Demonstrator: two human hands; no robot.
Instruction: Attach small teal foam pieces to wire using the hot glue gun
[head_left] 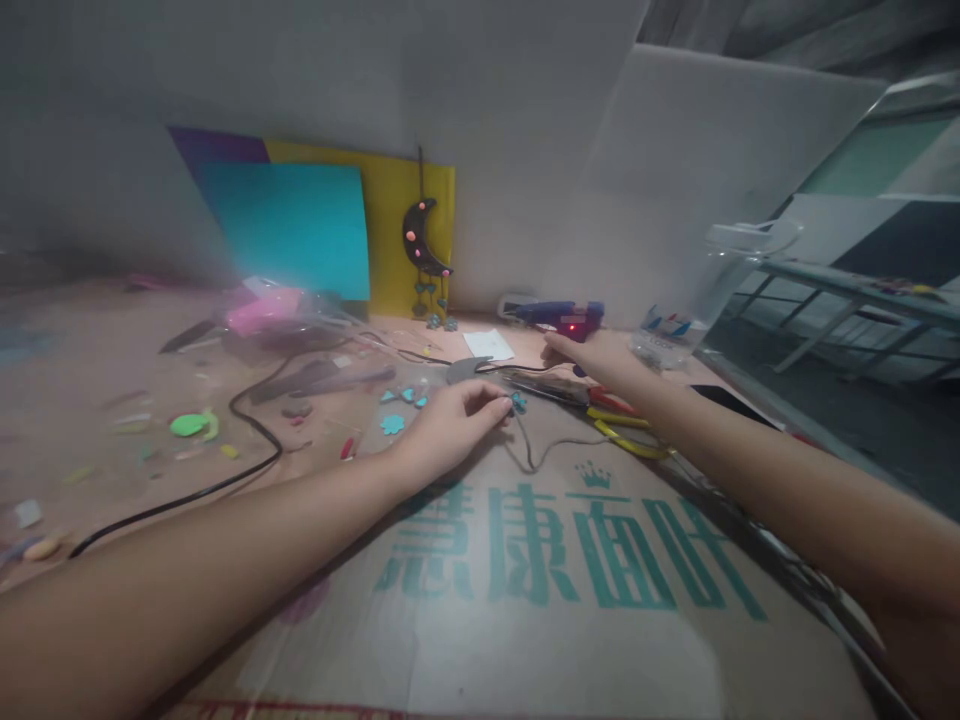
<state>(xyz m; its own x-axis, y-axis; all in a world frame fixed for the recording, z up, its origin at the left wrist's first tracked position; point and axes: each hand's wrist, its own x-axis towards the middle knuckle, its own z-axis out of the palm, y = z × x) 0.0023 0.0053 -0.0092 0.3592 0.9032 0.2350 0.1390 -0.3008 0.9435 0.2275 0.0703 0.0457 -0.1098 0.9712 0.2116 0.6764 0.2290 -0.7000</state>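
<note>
**Blue flower (519, 402) and glue gun (555, 313) are held**

The left hand (461, 422) pinches the blue flower over the printed cardboard (570, 650). The right hand (589, 352), apart from it, is closed around the handle of the glue gun.

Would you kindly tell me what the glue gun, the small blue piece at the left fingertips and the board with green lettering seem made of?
Glue gun: probably hard plastic; the blue body looks smooth and moulded.
Small blue piece: perhaps clay or foam, looking opaque; too small to confirm.
Board: likely cardboard, by its matt, tan surface.
</note>
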